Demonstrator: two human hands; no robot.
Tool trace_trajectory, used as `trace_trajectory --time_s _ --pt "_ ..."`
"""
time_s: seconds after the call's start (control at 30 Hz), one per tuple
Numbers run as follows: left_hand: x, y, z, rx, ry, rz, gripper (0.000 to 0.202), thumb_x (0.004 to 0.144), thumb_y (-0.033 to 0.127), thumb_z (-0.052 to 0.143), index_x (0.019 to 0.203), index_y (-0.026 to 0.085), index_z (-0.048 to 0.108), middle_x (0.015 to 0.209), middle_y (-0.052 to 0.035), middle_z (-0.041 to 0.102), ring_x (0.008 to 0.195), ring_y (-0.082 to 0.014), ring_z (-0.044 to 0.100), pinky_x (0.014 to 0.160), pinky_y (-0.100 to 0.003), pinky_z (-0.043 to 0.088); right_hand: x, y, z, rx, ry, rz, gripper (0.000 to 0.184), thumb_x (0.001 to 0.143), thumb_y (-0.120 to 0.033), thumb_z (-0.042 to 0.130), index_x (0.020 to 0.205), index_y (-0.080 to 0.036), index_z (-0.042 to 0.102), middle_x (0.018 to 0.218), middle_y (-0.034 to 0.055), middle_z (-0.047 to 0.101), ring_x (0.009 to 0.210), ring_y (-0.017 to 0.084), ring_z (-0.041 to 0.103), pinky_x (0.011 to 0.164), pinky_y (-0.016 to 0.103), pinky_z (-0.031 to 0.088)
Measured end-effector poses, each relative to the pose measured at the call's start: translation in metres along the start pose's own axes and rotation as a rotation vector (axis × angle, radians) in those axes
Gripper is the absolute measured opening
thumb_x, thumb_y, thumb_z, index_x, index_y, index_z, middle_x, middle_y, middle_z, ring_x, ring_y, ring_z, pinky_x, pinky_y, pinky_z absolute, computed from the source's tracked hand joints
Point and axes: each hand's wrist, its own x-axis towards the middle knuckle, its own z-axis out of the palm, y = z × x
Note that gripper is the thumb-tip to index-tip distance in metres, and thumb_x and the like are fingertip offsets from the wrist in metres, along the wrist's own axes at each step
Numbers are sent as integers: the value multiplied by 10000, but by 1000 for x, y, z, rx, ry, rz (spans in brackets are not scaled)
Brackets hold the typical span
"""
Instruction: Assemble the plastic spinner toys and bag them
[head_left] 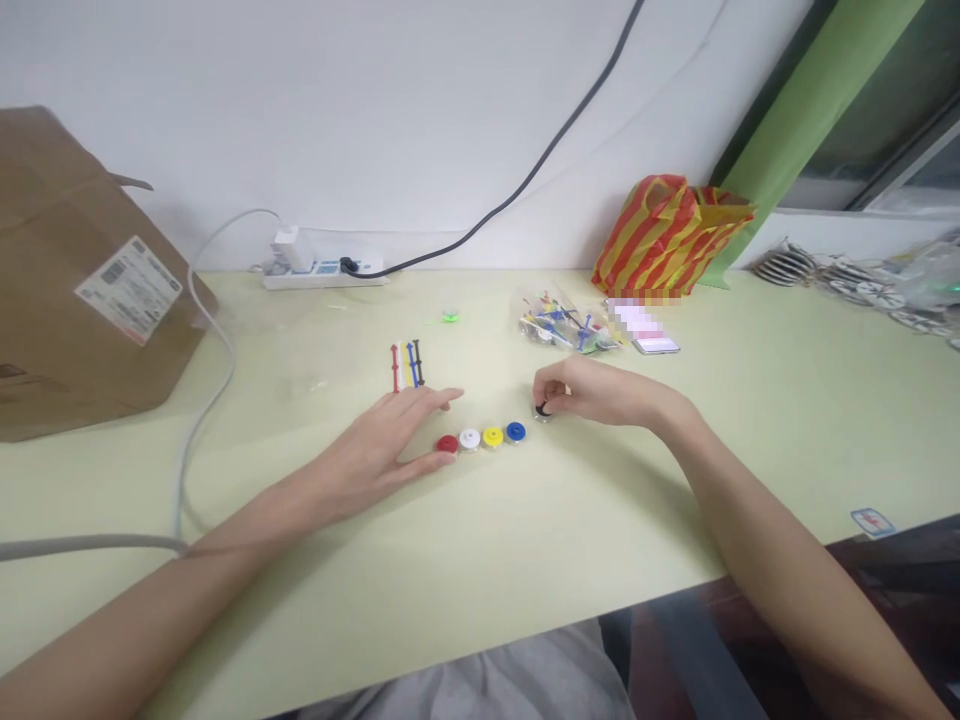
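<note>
1. Centrally on the pale green desk (750, 480), a red disc (447, 444), a white disc (469, 438), a yellow disc (493, 436) and a blue disc (515, 431) lie flat in a nearly straight row, each just beside the next, with red at the 9 o'clock end and blue at the 3 o'clock end.
2. Near the blue disc, toward 3 o'clock, the right hand (592, 392) is clenched in a pinch, its fingertips grasping a small dark disc (542, 409). Whether that disc is lifted off the desk is hard to tell.
3. At about 8 o'clock from the row, the left hand (367, 455) is open, fingers spread, grasping nothing. Its thumb lies just beside the red disc; contact cannot be told.
4. At 11 o'clock, thin red, white, blue and black plastic sticks (406, 365) lie side by side. A small green piece (450, 316) sits at 12 o'clock.
5. Farther out are a clear bag of coloured parts (566, 325) and a phone (656, 345) at 1 o'clock, a red-and-yellow striped bag (667, 235) beyond them, a white power strip (322, 272) at 11 o'clock and a labelled cardboard box (82, 270) at 10 o'clock.
</note>
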Motion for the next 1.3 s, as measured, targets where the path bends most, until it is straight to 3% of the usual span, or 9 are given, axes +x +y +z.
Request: trace_trajectory --time_s 0.27,0.6,0.73,0.83,0.9,1.0,1.1,1.2,1.3 --pt "3 -5 4 -45 15 -28 428 907 531 681 1217 251 587 1197 -75 668 1088 -265 657 906 -375 526 2 -6 1 98 -71 -51 136 823 -146 640 905 -206 730 861 35 746 722 166 621 610 265 444" --pt "5 -10 4 -16 1 67 278 966 456 630 1168 264 635 1160 -59 663 1105 -245 627 949 -366 499 1 -7 -2 125 -162 -106 62 828 -188 692 886 -199 712 859 37 738 752 163 637 629 252 472" --pt "6 -8 4 -13 -16 65 281 995 451 585 1189 249 607 1180 -73 645 1118 -249 611 961 -380 487 -2 -2 -11 218 -199 -131 162 885 -331 703 965 -194 672 854 35 720 756 157 639 625 248 457" --pt "6 -7 4 -19 -20 65 315 988 461 596 1215 243 587 1192 -81 638 1122 -255 607 958 -383 482 -4 4 -16 250 -124 -165 227 950 -416 633 966 -190 637 777 16 673 698 139 599 599 245 420" --pt "6 -5 5 -34 -15 63 344 978 469 609 1239 245 584 1189 -84 643 1118 -262 611 948 -384 484 1 9 -12 236 44 -174 222 975 -398 592 915 -186 615 720 2 635 658 132 571 604 250 415" --pt "5 -1 6 -56 1 61 391 973 463 616 1294 245 567 1180 -90 650 1110 -271 613 940 -391 485 25 16 2 195 326 -218 158 971 -307 564 897 -174 607 764 19 642 707 146 606 693 271 465" --pt "4 2 5 -70 12 45 393 1000 451 570 1330 239 544 1178 -93 654 1102 -269 615 949 -402 482 75 18 9 38 532 -261 99 945 -217 554 953 -161 636 891 54 674 778 163 625 740 282 476" --pt "2 4 3 -92 20 3 385 1055 438 447 1377 236 509 1212 -98 646 1128 -259 610 981 -408 470 139 12 5 -135 540 -283 296 901 -132 590 1192 -158 637 1104 84 678 832 163 636 836 301 488" --pt "1 2 0 -97 67 -43 406 1082 418 349 1428 237 463 1215 -93 642 1104 -246 613 978 -402 469 189 2 3 -341 398 -273 467 880 -101 626 1341 -175 607 1264 129 637 1033 218 650 928 322 470"
